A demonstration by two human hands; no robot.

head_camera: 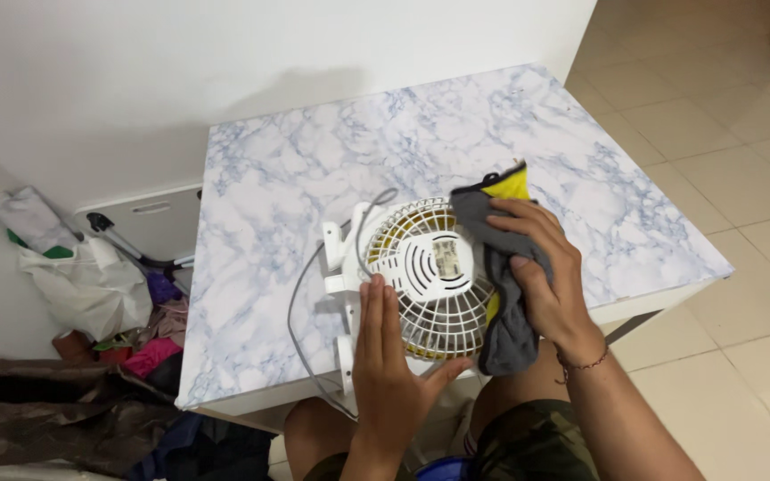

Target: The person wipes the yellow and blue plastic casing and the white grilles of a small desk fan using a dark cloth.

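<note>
The right hand [541,281] was closed around a grey and yellow cloth [503,303], fingers curled over its folds and pressing it against the right side of the fan's grille, so the fabric draped down over the rim toward the near edge. The left hand [389,356] lay flat with fingers together on the near left part of the small white fan [430,276], thumb spread to the right under the cage, apparently steadying it against the push of the cloth. The fan lay face down on the marbled tabletop [296,178], near its front edge, back housing upward, with yellow blades showing through the grille. Its grey cord [300,312] looped away to the left and over the near edge. Farther left, on the floor, sat a heap of bags and clothes [91,294]; what lay among them was hard to tell.
</note>
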